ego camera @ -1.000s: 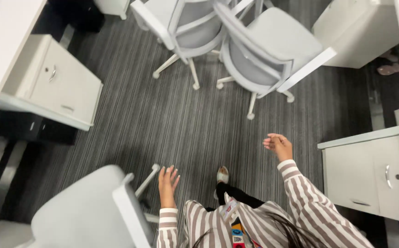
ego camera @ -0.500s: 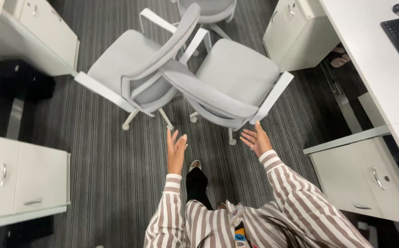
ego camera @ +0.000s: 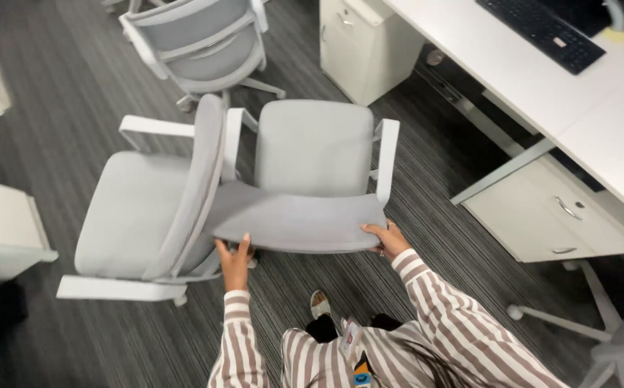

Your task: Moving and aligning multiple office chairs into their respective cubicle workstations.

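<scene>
Both hands grip the top edge of the grey chair's (ego camera: 315, 154) backrest: left hand (ego camera: 234, 260) at its left corner, right hand (ego camera: 386, 239) at its right, fingers curled for steering. The chair stands between a second chair (ego camera: 140, 215) and the worktop (ego camera: 542, 79).

Pale grey fabric office chair with white plastic arms (ego camera: 315, 162) at centre frame, dark grey striped carpet floor (ego camera: 61, 93) beneath, brown-and-white striped sleeves (ego camera: 455, 316) below.
</scene>
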